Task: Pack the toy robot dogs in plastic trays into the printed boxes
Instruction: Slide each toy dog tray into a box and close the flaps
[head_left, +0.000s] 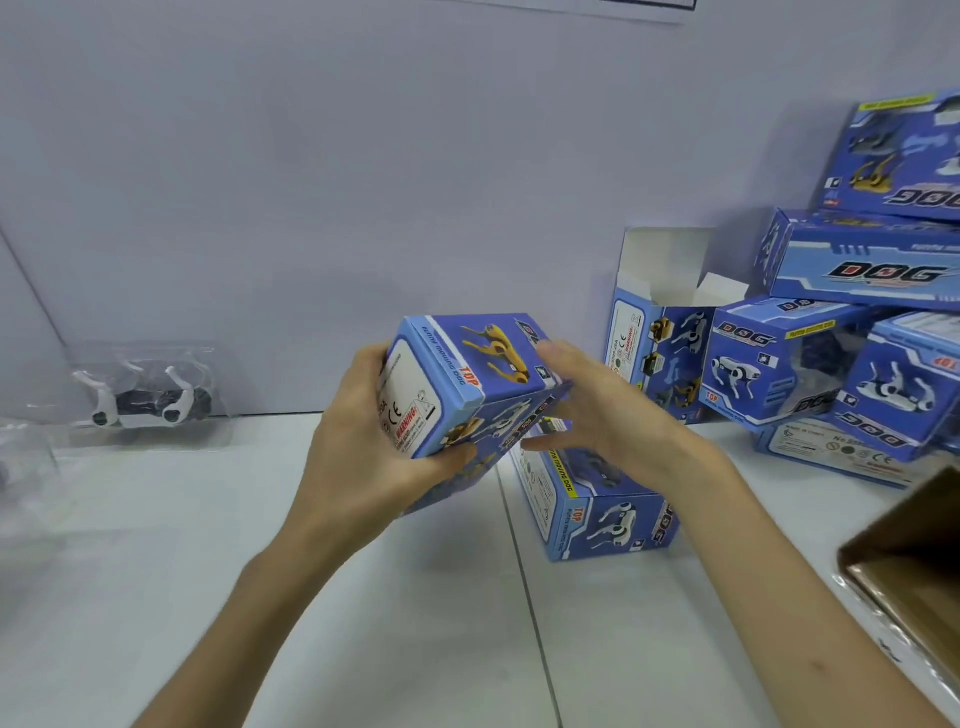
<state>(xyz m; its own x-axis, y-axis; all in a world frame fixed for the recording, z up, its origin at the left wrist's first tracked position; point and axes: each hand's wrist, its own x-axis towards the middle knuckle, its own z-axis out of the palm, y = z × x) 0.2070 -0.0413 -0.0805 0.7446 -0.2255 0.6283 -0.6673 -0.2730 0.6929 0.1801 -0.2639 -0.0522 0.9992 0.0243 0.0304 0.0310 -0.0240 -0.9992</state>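
We hold a closed printed box (467, 384) above the counter (208, 571), our left hand (358, 457) with fingers clamped around its near-left end, its long axis running far-right toward our right hand (597, 415), whose fingers are spread open against that end. A trayed toy dog (148, 400) waits far left, nearer the left hand.

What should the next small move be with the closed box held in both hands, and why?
Probably set the held box down with the closed boxes at the right. Its visible end is shut, the left hand grips it and the right hand rests on its far side. A toy dog in a clear tray waits at the left, and an open box stands behind.
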